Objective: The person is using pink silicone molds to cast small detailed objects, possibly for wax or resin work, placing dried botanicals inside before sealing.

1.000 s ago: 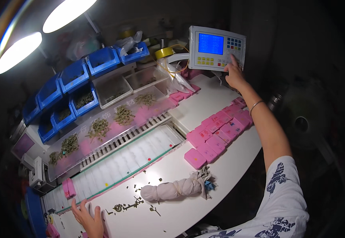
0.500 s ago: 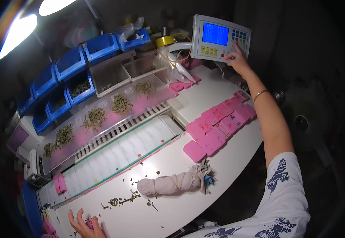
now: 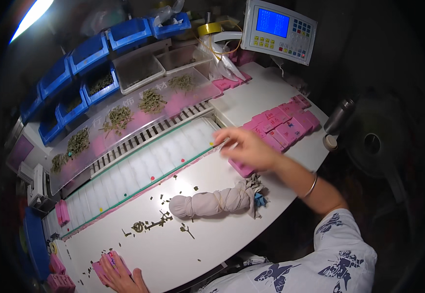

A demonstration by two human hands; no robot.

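My left hand (image 3: pixel 118 274) lies flat on a pink block (image 3: pixel 97 268) at the near left of the white table, fingers stretched out over it. Over the table, near the front end of the rows of pink blocks (image 3: pixel 290 128), hovers my right hand (image 3: pixel 249 149). Motion smears its fingers, and whether they hold anything is unclear. Left of it runs a green-edged strip with white padding (image 3: pixel 139 173), dotted with small coloured spots. A bound, light grey cloth bundle (image 3: pixel 207 203) lies on the table between my hands, beside dried dark green leaf bits (image 3: pixel 156 222).
A control panel (image 3: pixel 281 31) with a blue screen stands at the far right. Blue bins (image 3: pixel 88 51) and clear trays (image 3: pixel 139 71) line the back, with piles of dried herb (image 3: pixel 118 119) before them. A dark bottle (image 3: pixel 338 117) stands beyond the table's right edge.
My right hand has left the control panel's keys and come down toward the pink blocks. My left hand has gone from raised with spread fingers to flat on the pink block.
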